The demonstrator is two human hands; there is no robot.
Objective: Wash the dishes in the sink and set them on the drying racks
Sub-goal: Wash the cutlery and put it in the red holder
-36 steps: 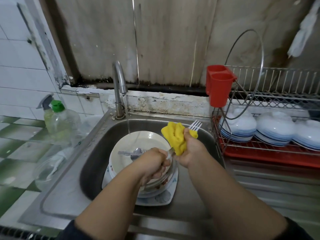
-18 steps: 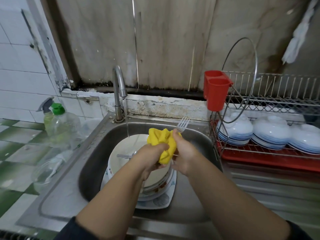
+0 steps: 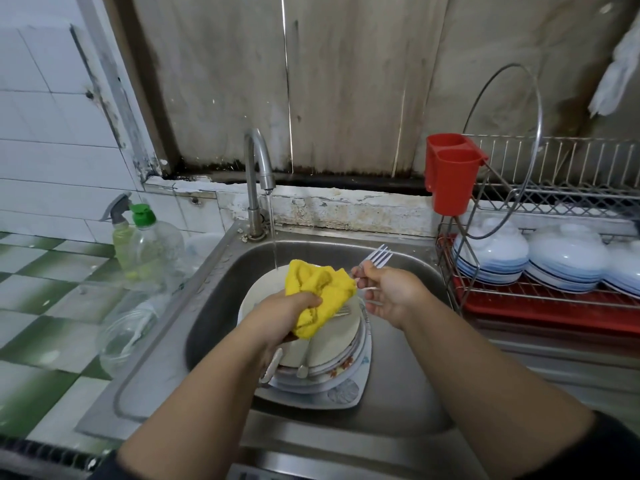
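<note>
Stained grey wall panels point(image 3: 346, 81) fill the upper frame, with white tiles at upper left and a green-and-white chequered counter point(image 3: 45, 299) at left. At centre a steel sink point(image 3: 408, 393) sits under a curved tap point(image 3: 258, 168), from which a thin stream of water falls onto the dishes.

Containers: the sink holds a stack of plates point(image 3: 332, 355), a cream plate on top, patterned ones beneath, a squarish one at the bottom. Cutlery handles show at the stack's lower edge; what they are cannot be told. At right, a wire drying rack point(image 3: 554, 202) holds stacks of white bowls with blue rims point(image 3: 491, 258), upside down on its lower tier above a red tray point(image 3: 554, 306). A red cutlery holder point(image 3: 450, 178) hangs on the rack's left end; its contents are hidden. On the counter at left stand a clear bottle with a green cap point(image 3: 152, 244), a spray bottle point(image 3: 119, 223) behind it, and a clear glass bowl point(image 3: 121, 337) nearer the viewer.

Hands: the left hand point(image 3: 284, 317) grips a bunched yellow cloth point(image 3: 318, 296) over the top plate. The right hand point(image 3: 388, 292), just right of the cloth, pinches a metal fork point(image 3: 375, 259) between thumb and fingers, tines pointing to the upper right, above the sink and clear of the plates. The fork's handle runs down behind the hand toward the cloth; whether it touches the cloth cannot be told.
</note>
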